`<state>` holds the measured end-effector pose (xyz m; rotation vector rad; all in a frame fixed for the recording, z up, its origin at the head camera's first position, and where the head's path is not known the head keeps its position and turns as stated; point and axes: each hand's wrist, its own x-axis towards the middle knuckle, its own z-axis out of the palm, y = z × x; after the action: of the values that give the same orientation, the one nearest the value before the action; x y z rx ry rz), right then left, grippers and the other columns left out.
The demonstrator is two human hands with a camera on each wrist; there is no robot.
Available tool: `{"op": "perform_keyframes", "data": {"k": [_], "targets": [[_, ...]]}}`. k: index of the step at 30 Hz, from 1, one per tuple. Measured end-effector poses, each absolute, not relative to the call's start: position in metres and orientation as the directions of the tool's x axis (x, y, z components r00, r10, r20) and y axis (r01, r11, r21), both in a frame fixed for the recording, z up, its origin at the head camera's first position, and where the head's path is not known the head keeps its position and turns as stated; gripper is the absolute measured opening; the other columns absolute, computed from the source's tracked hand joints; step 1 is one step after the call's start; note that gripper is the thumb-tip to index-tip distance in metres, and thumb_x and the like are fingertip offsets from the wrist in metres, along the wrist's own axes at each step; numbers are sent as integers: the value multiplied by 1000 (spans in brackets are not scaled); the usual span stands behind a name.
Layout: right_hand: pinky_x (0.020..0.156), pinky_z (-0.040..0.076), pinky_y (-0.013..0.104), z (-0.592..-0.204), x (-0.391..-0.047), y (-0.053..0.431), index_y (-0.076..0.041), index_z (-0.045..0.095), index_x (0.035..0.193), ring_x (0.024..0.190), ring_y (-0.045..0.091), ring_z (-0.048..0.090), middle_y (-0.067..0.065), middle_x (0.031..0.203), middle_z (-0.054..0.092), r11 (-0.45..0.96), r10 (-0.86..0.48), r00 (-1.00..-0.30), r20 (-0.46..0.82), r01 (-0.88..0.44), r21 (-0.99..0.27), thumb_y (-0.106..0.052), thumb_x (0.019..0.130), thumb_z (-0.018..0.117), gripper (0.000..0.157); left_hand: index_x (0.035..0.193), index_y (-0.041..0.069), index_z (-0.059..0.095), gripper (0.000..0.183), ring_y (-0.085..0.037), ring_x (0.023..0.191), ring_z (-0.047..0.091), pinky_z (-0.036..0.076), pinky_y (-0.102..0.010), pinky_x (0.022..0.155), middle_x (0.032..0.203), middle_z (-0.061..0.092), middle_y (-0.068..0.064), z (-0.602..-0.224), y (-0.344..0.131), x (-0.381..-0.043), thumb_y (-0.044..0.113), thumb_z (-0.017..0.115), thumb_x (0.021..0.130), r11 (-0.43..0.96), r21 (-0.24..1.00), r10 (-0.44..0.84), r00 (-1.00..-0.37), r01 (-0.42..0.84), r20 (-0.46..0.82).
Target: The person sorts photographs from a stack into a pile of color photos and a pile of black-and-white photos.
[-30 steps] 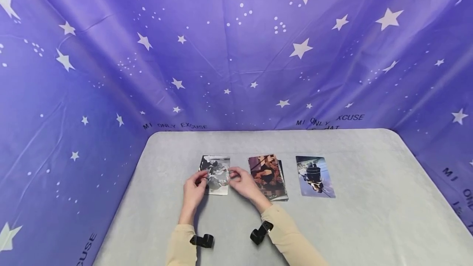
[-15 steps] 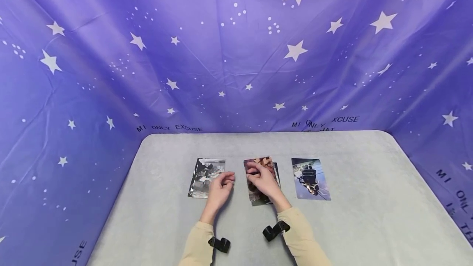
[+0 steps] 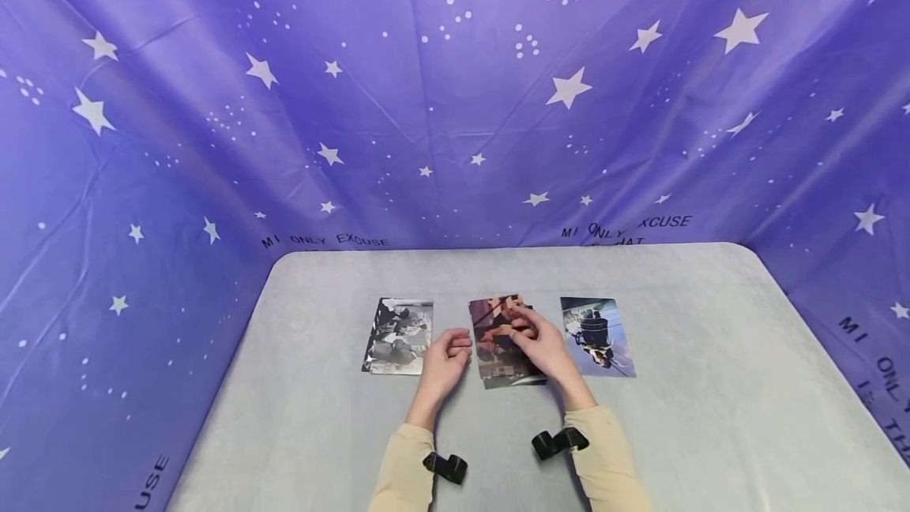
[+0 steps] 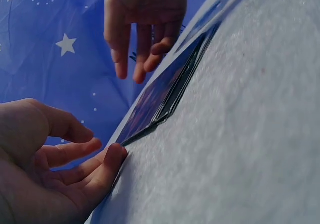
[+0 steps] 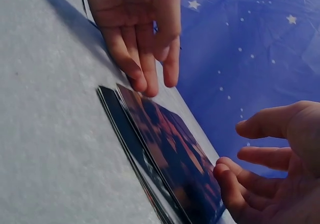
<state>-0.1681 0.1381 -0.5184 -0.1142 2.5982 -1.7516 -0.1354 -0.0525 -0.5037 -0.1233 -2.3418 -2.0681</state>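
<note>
Stacked picture cards, a reddish-brown scene uppermost, lie on the worktop between the two hands. The left hand is at the stack's left edge, fingers loosely bent, gripping nothing. The right hand is over the stack's right part, its fingers also slack and holding nothing; whether either hand touches the cards I cannot tell. Lower cards jut out unevenly beneath the top one. A black-and-white card lies near the left hand, a bluish card to the right hand's right.
</note>
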Motion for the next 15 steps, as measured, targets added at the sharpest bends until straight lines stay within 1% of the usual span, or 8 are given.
{"op": "perform_keyframes", "data": {"k": [2, 5, 10, 13, 15], "targets": [[67, 48, 23, -519, -168, 143, 10, 53, 130, 81, 21, 61, 24, 104, 64, 369, -51, -998, 44, -60, -927, 5, 87, 63, 45, 110, -21, 56, 29, -48, 87, 63, 48, -15, 67, 99, 61, -37, -503, -50, -134, -17, 52, 82, 128, 989, 48, -996, 77, 71], [69, 49, 23, -519, -166, 148, 10, 53, 129, 81, 23, 63, 25, 104, 63, 377, -20, -999, 40, -45, -925, 6, 86, 63, 45, 110, -20, 56, 29, -48, 87, 63, 49, -17, 68, 99, 62, -36, -501, -46, -133, -17, 52, 81, 143, 986, 49, -995, 89, 83], [77, 50, 33, -516, -160, 153, 7, 53, 129, 87, 30, 64, 24, 107, 63, 460, 21, -1000, 15, -4, -888, 0, 86, 64, 46, 109, -18, 58, 29, -44, 86, 65, 49, -18, 68, 99, 63, -35, -498, -44, -130, -16, 53, 81, 168, 981, 35, -995, 97, 93], [80, 50, 39, -518, -156, 155, 7, 52, 130, 89, 31, 63, 23, 109, 63, 503, 30, -1000, 6, 10, -864, -3, 86, 65, 47, 109, -18, 58, 29, -43, 85, 65, 49, -17, 68, 100, 63, -34, -497, -43, -128, -16, 53, 81, 174, 980, 24, -996, 93, 90], [82, 50, 41, -520, -154, 155, 8, 52, 130, 90, 31, 63, 23, 108, 63, 504, 38, -999, 4, 15, -864, -2, 86, 64, 47, 109, -18, 58, 29, -43, 85, 65, 48, -17, 68, 101, 63, -34, -497, -43, -127, -16, 53, 81, 171, 981, 24, -996, 87, 84]]}}
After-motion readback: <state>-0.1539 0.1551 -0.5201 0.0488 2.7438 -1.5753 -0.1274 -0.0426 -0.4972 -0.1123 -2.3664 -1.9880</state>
